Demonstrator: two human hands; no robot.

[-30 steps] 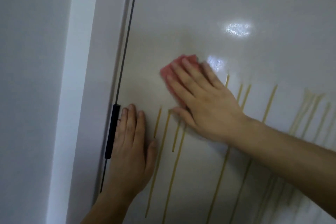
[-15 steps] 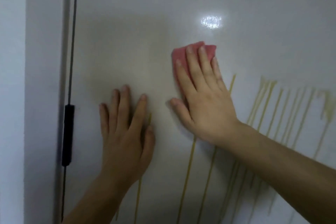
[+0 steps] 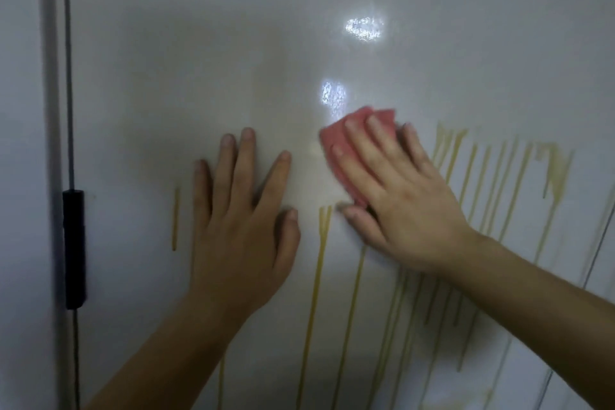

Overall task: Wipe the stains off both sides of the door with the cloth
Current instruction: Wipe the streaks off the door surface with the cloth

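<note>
Wiping underway: presses pink cloth (image 3: 339,150) to door (image 3: 233,43) with flat right hand (image 3: 406,203), flat left hand (image 3: 243,236) bracing. Next: rightward over yellow drips (image 3: 555,170).

Two flat hands, side by side
The left hand (image 3: 239,236) lies flat, fingers spread and pointing up (its thumb sits on the right side). The right hand (image 3: 396,196) is flat too, fingers straight and leaning left. The right arm (image 3: 532,293) runs down to the lower right.
</note>
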